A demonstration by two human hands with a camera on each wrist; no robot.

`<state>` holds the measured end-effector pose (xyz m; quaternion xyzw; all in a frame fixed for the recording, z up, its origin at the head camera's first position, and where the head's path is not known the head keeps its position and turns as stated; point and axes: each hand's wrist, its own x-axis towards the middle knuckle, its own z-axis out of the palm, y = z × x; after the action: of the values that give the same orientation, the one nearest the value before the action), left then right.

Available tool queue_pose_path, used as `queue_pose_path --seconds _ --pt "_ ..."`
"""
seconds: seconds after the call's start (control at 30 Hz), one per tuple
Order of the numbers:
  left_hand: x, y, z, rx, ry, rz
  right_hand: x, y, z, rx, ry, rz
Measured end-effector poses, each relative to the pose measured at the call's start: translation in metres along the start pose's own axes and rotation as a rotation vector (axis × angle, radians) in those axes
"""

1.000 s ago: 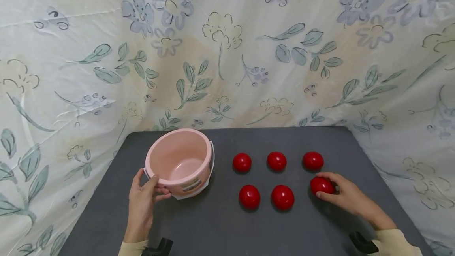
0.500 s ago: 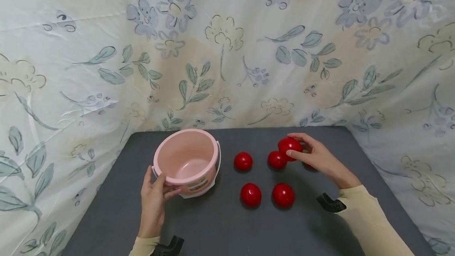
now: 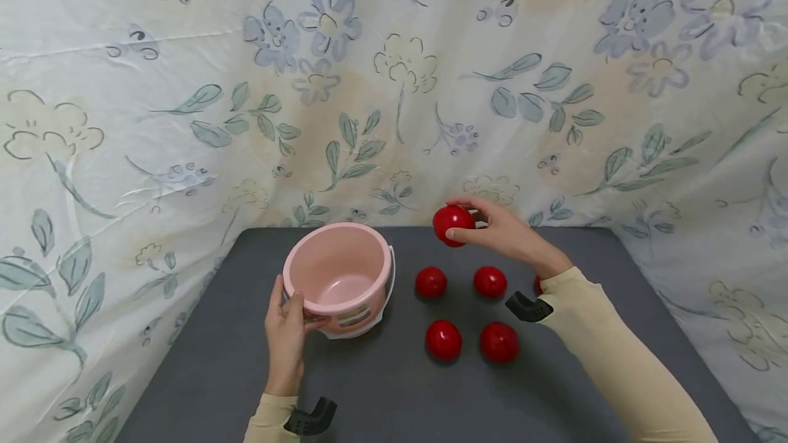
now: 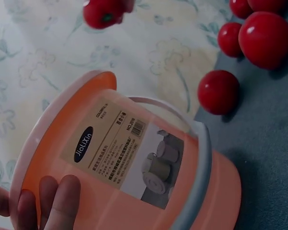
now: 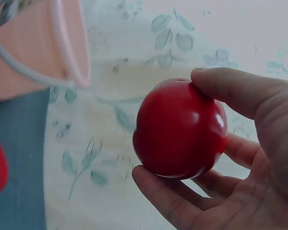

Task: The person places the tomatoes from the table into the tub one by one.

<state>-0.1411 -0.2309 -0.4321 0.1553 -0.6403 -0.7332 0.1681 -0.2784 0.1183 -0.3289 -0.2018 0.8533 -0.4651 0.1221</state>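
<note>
My left hand [image 3: 286,347] holds the near-left rim of a pink plastic bucket [image 3: 338,251], which stands on the table. In the left wrist view, fingertips [image 4: 67,196] lie against its outer wall below the rim. The bucket's inside shows no contents. My right hand [image 3: 507,234] grips a glossy red tomato [image 3: 452,225] in the air, right of the bucket and above the table's back edge. Thumb and fingers clasp that tomato [image 5: 177,129] from opposite sides in the right wrist view; a green stem spot shows on it in the left wrist view.
Several more red tomatoes rest in two rows right of the bucket, among them a front one [image 3: 443,340] and a back one [image 3: 431,282]. Another [image 3: 537,286] is mostly behind my right forearm. Floral cloth [image 3: 394,87] hangs behind the dark grey table [image 3: 394,402].
My right hand has lifted the tomato off the table from the right front and carried it left over the back row. My left hand keeps hold of the bucket's rim.
</note>
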Motion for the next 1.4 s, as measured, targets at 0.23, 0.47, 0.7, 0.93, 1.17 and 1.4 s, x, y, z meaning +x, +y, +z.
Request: queue_pose_path --seconds 0.23,0.47,0.7,0.93,1.17,1.4 --pt "0.001 0.000 -0.001 0.017 0.015 -0.007 0.028 -0.039 0.024 0.005 -0.035 -0.091" --pt "0.002 -0.001 0.000 0.028 0.005 -0.006 0.050 -0.065 0.052 0.055 -0.097 -0.172" --pt "0.005 -0.004 -0.002 0.020 0.000 -0.015 0.074 -0.075 0.083 0.119 -0.171 -0.183" --pt "0.007 -0.003 -0.003 0.036 -0.012 -0.009 0.097 -0.074 0.116 0.124 -0.245 -0.202" --pt "0.008 -0.003 -0.005 0.031 -0.030 0.010 0.108 -0.063 0.141 0.095 -0.312 -0.161" --pt "0.007 -0.004 -0.006 0.034 -0.035 0.012 0.114 -0.053 0.154 0.074 -0.317 -0.129"
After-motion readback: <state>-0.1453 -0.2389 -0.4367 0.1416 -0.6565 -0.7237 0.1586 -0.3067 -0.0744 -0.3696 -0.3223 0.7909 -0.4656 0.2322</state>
